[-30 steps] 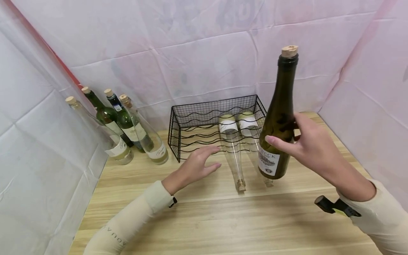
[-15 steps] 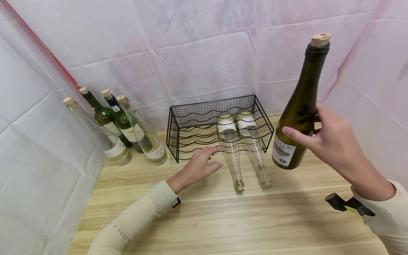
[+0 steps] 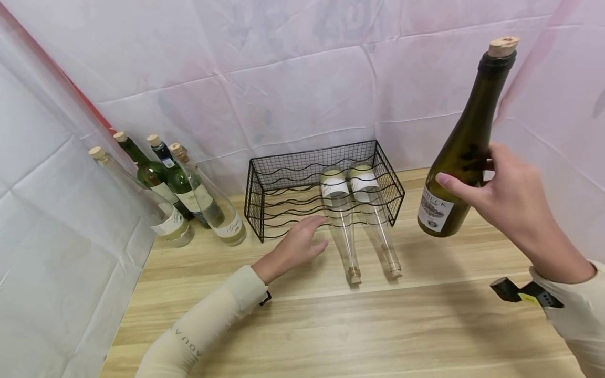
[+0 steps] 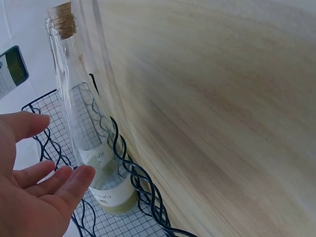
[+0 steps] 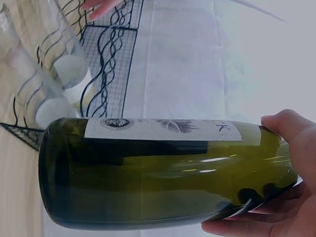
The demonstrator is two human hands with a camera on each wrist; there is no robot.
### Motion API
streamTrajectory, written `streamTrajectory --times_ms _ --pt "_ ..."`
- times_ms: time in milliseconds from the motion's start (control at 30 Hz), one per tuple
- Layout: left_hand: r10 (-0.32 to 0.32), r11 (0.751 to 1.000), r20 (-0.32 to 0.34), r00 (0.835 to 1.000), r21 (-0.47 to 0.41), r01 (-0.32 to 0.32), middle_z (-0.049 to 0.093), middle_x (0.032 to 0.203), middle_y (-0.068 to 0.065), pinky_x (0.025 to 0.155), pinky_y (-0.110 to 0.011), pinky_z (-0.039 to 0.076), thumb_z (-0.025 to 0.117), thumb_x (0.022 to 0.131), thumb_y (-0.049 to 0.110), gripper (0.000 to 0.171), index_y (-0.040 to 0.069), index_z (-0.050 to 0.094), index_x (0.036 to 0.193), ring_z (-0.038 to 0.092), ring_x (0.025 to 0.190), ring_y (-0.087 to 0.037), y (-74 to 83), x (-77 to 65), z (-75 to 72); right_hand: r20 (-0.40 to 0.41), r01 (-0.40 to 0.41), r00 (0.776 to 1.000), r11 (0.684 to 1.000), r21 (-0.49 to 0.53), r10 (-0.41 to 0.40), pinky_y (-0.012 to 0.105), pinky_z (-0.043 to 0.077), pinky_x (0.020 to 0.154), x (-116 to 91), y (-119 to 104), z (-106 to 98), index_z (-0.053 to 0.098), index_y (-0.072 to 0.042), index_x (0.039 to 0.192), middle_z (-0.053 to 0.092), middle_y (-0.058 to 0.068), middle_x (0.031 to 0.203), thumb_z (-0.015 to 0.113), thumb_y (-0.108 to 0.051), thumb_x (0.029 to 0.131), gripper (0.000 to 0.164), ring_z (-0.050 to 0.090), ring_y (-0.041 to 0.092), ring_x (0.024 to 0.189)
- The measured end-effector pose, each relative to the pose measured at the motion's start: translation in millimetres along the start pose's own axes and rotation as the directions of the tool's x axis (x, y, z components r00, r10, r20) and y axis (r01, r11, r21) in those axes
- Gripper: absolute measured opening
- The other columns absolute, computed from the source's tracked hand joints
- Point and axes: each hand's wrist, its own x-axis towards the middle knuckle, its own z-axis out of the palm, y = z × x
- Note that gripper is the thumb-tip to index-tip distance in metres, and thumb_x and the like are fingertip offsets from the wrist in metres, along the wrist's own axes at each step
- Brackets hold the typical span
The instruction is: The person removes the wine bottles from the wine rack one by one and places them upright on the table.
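My right hand (image 3: 512,199) grips a dark green wine bottle (image 3: 468,136) round its body and holds it above the table, right of the rack. The bottle leans a little, its cork up and to the right. In the right wrist view the bottle's body (image 5: 148,177) fills the lower half, thumb on one side and fingers on the other. My left hand (image 3: 295,244) holds nothing; its fingers reach toward a clear bottle (image 3: 347,236) lying in the black wire rack (image 3: 283,205). A second clear bottle (image 3: 380,226) lies beside it, corked neck toward me.
Several corked bottles stand at the table's left: a clear bottle (image 3: 172,223), a green bottle (image 3: 153,173), another green bottle (image 3: 189,194) and a clear bottle (image 3: 231,226). White cloth walls (image 3: 293,94) enclose the back and sides of the wooden table (image 3: 331,331).
My right hand has carried the dark green bottle right and slightly up, away from the rack, uncovering the second lying clear bottle. My left hand has barely moved.
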Motion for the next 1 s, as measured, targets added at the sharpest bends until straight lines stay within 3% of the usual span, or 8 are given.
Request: streamTrajectory --times_ms 133,400,800,900,1000 --pt "0.049 0.997 0.008 0.999 0.054 -0.049 0.045 0.141 -0.013 0.109 -0.031 0.031 0.069 0.085 0.023 0.060 0.002 0.044 0.136 0.040 0.130 -0.024 -0.9 2.8 3.9 0.013 -0.033 0.999 0.999 -0.008 0.033 0.017 0.035 0.050 7.2 12.1 2.9 0.052 0.002 0.114 0.062 0.027 0.099 0.079 -0.036 0.074 0.061 0.056 0.037 0.081" --pt "0.184 0.970 0.014 0.983 0.159 -0.184 0.042 0.143 -0.017 0.111 -0.031 0.027 0.070 0.083 0.018 0.062 0.000 0.044 0.136 0.038 0.130 -0.027 -6.1 10.1 13.9 0.017 -0.116 0.993 0.993 -0.029 0.117 0.031 0.034 0.057 27.9 44.3 13.2 0.052 0.006 0.118 0.061 0.028 0.105 0.075 -0.041 0.077 0.066 0.051 0.033 0.085" --pt "0.300 0.915 0.035 0.953 0.271 -0.298 0.047 0.138 -0.016 0.113 -0.031 0.023 0.068 0.081 0.012 0.060 0.001 0.045 0.135 0.036 0.131 -0.024 -8.5 21.3 22.3 -0.017 -0.188 0.982 0.982 -0.024 0.188 0.027 0.038 0.058 55.1 89.9 33.7 0.050 0.004 0.124 0.062 0.027 0.108 0.075 -0.044 0.077 0.072 0.049 0.016 0.078" --pt "0.326 0.895 0.048 0.944 0.307 -0.324 0.048 0.137 -0.016 0.114 -0.034 0.021 0.063 0.083 0.010 0.057 0.001 0.044 0.136 0.036 0.131 -0.025 -9.7 23.6 24.4 -0.030 -0.195 0.980 0.981 -0.021 0.194 0.023 0.038 0.058 60.3 100.1 38.2 0.049 0.004 0.125 0.061 0.027 0.110 0.074 -0.044 0.077 0.072 0.052 0.019 0.082" --pt "0.373 0.867 0.056 0.926 0.334 -0.370 0.049 0.136 -0.016 0.114 -0.034 0.022 0.056 0.088 0.009 0.051 0.002 0.043 0.137 0.038 0.130 -0.026 -9.4 26.0 27.1 -0.030 -0.209 0.978 0.978 -0.017 0.208 0.023 0.038 0.059 65.0 110.0 42.0 0.047 0.004 0.127 0.060 0.028 0.113 0.073 -0.044 0.078 0.074 0.055 0.033 0.091"
